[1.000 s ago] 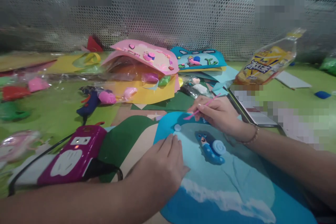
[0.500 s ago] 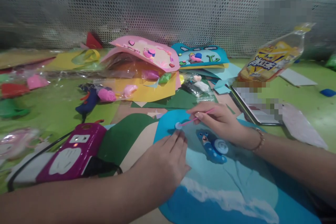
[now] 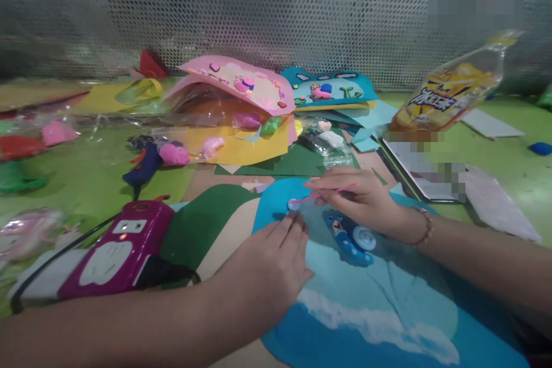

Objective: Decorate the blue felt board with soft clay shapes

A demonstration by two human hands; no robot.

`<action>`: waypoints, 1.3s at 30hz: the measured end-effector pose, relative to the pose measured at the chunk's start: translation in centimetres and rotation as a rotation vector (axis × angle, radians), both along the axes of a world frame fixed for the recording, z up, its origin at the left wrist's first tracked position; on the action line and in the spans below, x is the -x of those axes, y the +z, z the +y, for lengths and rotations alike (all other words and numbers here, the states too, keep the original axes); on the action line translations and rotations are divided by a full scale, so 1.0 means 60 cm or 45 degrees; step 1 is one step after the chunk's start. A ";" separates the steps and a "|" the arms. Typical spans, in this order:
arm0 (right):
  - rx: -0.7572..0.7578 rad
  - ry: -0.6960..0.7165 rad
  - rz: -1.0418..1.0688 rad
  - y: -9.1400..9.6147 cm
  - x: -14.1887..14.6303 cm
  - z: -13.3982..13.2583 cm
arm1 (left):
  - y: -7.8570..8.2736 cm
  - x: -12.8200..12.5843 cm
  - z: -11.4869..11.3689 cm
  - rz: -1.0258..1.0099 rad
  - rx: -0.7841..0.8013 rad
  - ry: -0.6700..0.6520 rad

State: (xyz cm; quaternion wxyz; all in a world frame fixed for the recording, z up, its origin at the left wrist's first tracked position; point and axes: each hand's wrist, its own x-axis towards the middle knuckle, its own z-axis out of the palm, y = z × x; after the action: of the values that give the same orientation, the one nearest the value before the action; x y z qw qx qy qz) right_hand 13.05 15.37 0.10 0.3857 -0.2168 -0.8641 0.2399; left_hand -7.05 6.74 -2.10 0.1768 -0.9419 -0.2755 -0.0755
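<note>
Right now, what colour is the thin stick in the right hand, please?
The stick is pink; head view.

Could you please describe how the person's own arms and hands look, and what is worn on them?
The left hand wears no glove, and no ring or watch can be seen; its arm is bare with no sleeve in view. The right hand is ungloved too, with a bare arm. A thin brownish beaded bracelet circles its wrist. The nails are too blurred to describe.

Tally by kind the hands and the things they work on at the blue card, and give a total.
hands: 2, left hand flat on the card, right hand pinching the stick
blue card: 1
pink stick: 1
clay snail: 1
pale clay disc: 1
Total: 6
</note>
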 end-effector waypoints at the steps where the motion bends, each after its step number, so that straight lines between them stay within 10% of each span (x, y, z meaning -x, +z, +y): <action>1: -0.011 0.023 0.013 -0.001 -0.001 0.001 | -0.001 0.000 0.000 -0.009 -0.009 -0.006; 39: -0.030 0.063 0.086 -0.003 -0.006 0.008 | -0.004 0.001 0.002 -0.033 -0.057 -0.023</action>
State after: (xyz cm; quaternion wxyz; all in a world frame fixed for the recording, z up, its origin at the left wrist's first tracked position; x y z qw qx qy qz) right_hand 13.38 15.83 -0.11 0.4111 -0.1825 -0.8585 0.2465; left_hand -7.10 6.84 -2.35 0.1934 -0.9392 -0.2674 -0.0954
